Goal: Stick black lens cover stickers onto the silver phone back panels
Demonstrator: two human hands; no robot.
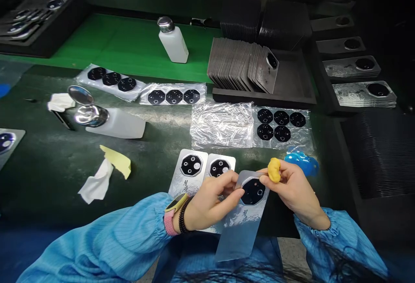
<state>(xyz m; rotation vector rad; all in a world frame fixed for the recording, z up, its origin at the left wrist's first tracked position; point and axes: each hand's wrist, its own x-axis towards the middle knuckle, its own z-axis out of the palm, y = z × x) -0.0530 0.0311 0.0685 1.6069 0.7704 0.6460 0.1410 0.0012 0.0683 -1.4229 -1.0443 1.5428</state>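
My left hand [212, 203] grips a silver phone back cover [241, 222] by its left edge, fingers closed on it. The cover has a black octagonal camera plate [253, 191] at its top. My right hand [293, 190] holds the cover's right edge, and its index finger wears a yellow finger cot [274, 170] just above the plate. Two more silver covers with black camera plates [191, 165] [219, 167] lie on the dark mat behind my left hand. A sheet of black octagonal plates on clear film [281, 126] lies beyond my right hand.
A stack of grey covers [241, 65] stands in a black tray [292, 90]. A white dispenser bottle [113, 121] lies on its side at left, another bottle [173, 40] stands on the green strip. Film sheets with plates [173, 95], crumpled wipes [103, 175] and a blue object [301, 162] lie about.
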